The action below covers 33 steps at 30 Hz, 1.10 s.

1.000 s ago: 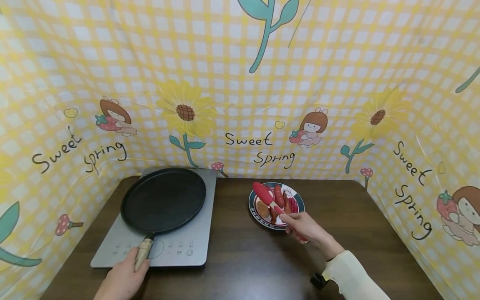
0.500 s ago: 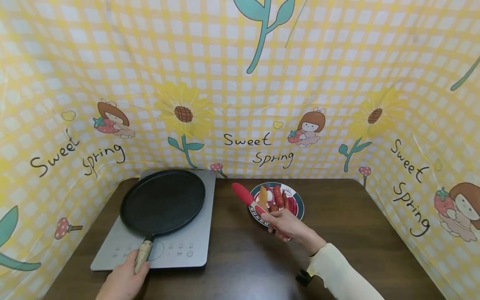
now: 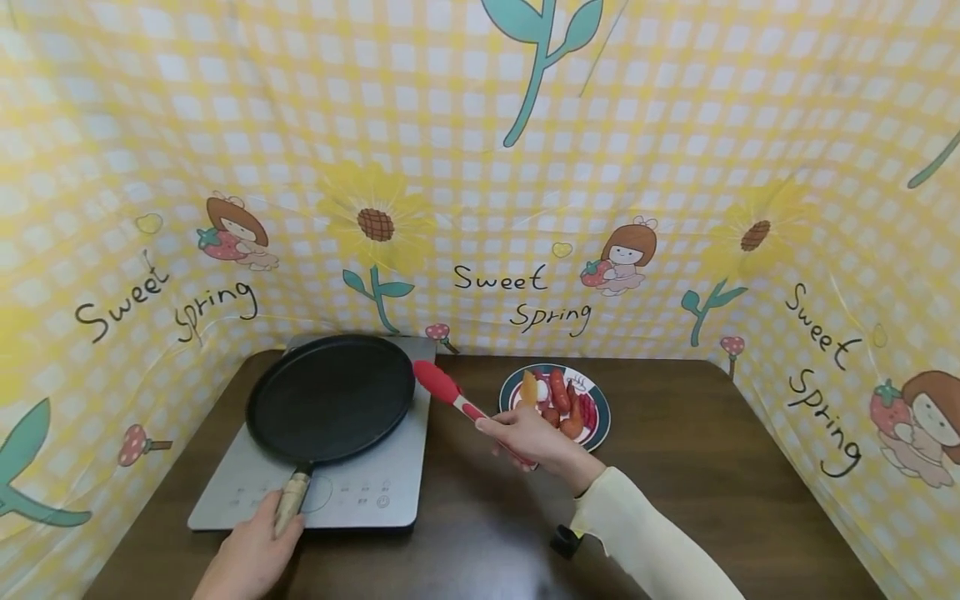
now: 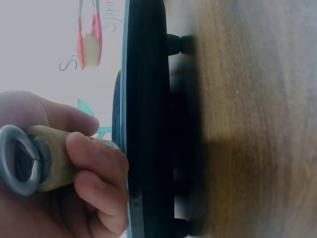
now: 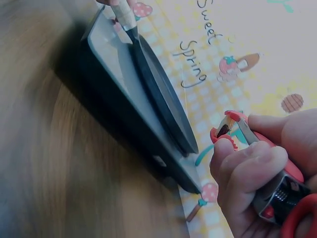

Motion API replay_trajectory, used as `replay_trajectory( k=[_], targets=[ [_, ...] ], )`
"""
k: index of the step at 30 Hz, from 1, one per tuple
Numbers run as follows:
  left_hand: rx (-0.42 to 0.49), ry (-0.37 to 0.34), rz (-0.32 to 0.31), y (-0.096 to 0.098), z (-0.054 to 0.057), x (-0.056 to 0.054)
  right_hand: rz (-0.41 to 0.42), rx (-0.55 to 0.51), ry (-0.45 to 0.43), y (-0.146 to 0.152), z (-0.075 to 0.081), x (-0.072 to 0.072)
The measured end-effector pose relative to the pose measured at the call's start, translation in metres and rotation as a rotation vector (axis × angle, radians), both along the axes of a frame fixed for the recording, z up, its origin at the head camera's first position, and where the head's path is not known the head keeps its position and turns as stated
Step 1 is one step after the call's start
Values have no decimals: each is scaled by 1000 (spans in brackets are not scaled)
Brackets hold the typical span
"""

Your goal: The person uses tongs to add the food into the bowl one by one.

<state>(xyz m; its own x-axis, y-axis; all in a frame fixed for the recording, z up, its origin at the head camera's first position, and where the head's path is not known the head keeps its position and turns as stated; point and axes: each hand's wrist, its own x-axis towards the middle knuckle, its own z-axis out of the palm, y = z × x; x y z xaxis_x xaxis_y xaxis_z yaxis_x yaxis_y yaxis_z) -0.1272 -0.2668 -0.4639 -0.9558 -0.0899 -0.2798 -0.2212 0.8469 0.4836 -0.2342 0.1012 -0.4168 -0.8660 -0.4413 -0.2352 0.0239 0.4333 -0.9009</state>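
My left hand (image 3: 251, 546) grips the beige handle (image 3: 291, 502) of a flat round black pan (image 3: 330, 400); a metal ring at the handle's end shows in the left wrist view. My right hand (image 3: 540, 442) squeezes red-tipped tongs (image 3: 437, 383), whose tips are at the pan's right edge in the head view. Between those tips sits a tan piece of food (image 4: 91, 49), browner in the right wrist view. Right behind the hand, a patterned plate (image 3: 602, 425) bears sausages (image 3: 558, 390) and other food pieces, partly covered by the hand.
Under the pan lies a silver induction cooker (image 3: 221, 492) with touch marks on its front. The dark wooden table (image 3: 675, 450) stretches to the right of the plate. A yellow checked cloth (image 3: 480, 208) hangs round the back and sides.
My right hand has carried the tongs left from over the plate to the pan's edge. The breaded piece at the plate's front left has left the plate. My left hand keeps its grip.
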Motion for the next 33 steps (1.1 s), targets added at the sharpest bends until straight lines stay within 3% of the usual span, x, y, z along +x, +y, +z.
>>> replay_trajectory(
  k=[15,23,33],
  targets=[
    [-12,-15,0,0,0,-2,-22,41,1,-42,5,-4],
    [6,-7,10,3,0,-3,-27,66,58,-62,3,-8],
    [10,-26,21,2,-1,-3,-3,188,111,-76,-2,-11]
  ],
)
